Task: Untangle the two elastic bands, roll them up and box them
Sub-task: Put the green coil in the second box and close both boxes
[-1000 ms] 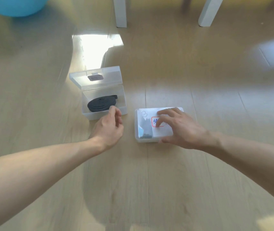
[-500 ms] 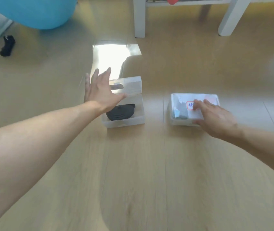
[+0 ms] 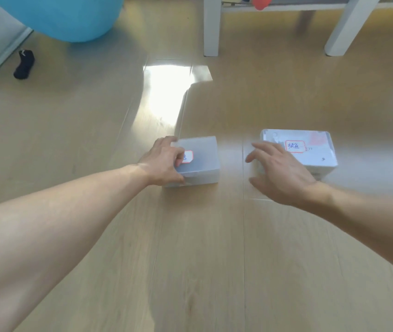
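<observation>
— Left side first?

— Left hand (image 3: 164, 161) pressed down on the near-left corner of the left box (image 3: 199, 161), fingers curled over the lid's left edge and partly covering a red-bordered label (image 3: 187, 156), thumb down along the near wall. Lid shut flat. Frosted plastic, so nothing to be made out inside; band not visible.

— And the right?

— Right hand (image 3: 279, 171) spread wide, fingers splayed and holding nothing, hovering at the near-left corner of the right box (image 3: 310, 159). Touching the plastic or just above it: cannot tell. Also closed, with a red-bordered label (image 3: 294, 146) bearing blue handwriting on the lid, and a faint reddish patch toward the far-right corner. Contents hidden too.

— Placement of the pair?

— Side by side on the pale wooden floor (image 3: 202, 259), well apart, a strip of bare boards between. Right one slightly farther away than the left.

— Anything else around?

— Bright patch of sunlight (image 3: 166, 92) on the boards beyond the left box. Farther off, two white furniture legs (image 3: 211, 25), something red (image 3: 261, 2) hanging under the frame between them. Far left, a big blue ball (image 3: 66, 15) and a small black object (image 3: 24, 64) lying on the floor by the wall.
</observation>
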A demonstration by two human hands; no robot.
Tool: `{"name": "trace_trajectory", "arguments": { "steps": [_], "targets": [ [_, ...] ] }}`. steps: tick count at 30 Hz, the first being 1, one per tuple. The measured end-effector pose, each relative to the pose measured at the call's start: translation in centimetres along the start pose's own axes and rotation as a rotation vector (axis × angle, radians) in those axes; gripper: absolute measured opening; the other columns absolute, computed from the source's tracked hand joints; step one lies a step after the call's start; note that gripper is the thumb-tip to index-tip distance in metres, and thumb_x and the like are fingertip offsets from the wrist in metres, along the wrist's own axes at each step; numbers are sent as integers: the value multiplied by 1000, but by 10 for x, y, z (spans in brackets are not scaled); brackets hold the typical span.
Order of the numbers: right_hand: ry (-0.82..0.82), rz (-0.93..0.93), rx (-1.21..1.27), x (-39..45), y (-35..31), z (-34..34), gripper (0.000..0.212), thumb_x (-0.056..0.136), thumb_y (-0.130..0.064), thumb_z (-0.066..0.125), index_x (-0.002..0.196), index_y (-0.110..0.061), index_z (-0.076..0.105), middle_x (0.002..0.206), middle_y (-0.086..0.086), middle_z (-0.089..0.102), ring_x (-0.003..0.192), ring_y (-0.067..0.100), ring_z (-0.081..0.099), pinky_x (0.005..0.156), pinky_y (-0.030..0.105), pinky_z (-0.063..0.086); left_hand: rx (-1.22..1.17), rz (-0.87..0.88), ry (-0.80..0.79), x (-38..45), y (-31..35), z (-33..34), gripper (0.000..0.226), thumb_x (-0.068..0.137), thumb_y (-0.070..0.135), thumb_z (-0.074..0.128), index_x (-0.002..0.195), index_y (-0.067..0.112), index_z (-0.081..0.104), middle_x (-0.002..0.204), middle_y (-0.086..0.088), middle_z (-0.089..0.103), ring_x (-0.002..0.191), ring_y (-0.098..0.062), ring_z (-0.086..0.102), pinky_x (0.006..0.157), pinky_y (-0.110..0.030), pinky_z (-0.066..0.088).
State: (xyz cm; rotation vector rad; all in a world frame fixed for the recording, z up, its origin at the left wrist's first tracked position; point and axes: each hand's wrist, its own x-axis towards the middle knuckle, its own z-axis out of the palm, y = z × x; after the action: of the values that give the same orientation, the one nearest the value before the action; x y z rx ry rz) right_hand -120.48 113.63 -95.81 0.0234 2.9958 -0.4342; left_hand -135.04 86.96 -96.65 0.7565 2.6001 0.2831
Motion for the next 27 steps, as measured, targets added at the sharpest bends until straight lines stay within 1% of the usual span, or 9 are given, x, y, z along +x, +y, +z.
{"name": "trace_trajectory", "arguments": {
  "steps": [3,7,12,14,17,20,22,24,27],
  "targets": [
    [-13,-91,-8,-2,-14,3,59,82,-49,74,131,-27,50,161,0,30,148,22,23,117,36,25,37,115,17,-9,22,19,45,66,39,86,82,25,46,160,-3,33,146,-26,30,106,-44,43],
    [-139,-158,-154,-6,-19,14,76,69,-65,77,124,-22,46,166,7,16,153,28,11,122,38,15,18,251,68,-17,56,46,46,67,39,83,86,21,45,159,-7,34,147,-25,28,106,-41,43],
    [-126,-138,-179,-3,-18,21,58,75,-57,73,112,-19,50,162,11,25,146,31,27,118,38,24,48,323,85,-19,68,48,46,68,43,80,85,21,43,153,-17,37,139,-33,35,96,-50,51],
    [-112,-151,-209,-2,-20,22,52,76,-54,71,110,-19,53,160,14,29,142,34,32,116,41,29,88,336,86,-20,68,50,41,70,44,78,87,18,51,153,-19,36,137,-35,36,93,-50,52],
    [-101,-177,-302,-6,-22,27,47,80,-50,63,112,-16,54,159,22,27,140,42,32,115,48,29,177,352,72,-19,65,57,47,76,49,68,98,7,66,161,-24,28,147,-42,26,108,-52,44],
    [-80,-173,-335,-12,-25,36,45,87,-46,58,120,-16,49,161,26,20,144,48,25,116,56,25,206,333,50,-19,64,62,48,81,47,67,104,5,67,166,-24,20,154,-47,14,118,-57,30],
    [-80,-154,-330,-13,-27,42,46,91,-46,57,123,-14,46,163,25,13,148,48,18,119,57,20,239,310,29,-18,67,61,46,85,46,70,108,6,67,169,-21,15,156,-44,9,120,-58,26],
    [-103,-152,-328,-10,-24,42,55,94,-56,53,125,-11,45,165,23,9,152,45,10,122,56,15,267,269,-1,-17,72,55,48,88,50,69,113,9,65,171,-15,9,158,-37,3,122,-60,21],
    [8,-125,-137,-4,-8,27,58,95,-64,47,118,-12,54,163,15,27,153,33,20,124,47,14,337,207,46,-11,74,46,58,90,49,67,133,13,51,173,-9,4,160,-31,-2,123,-62,18]
  ]
}}
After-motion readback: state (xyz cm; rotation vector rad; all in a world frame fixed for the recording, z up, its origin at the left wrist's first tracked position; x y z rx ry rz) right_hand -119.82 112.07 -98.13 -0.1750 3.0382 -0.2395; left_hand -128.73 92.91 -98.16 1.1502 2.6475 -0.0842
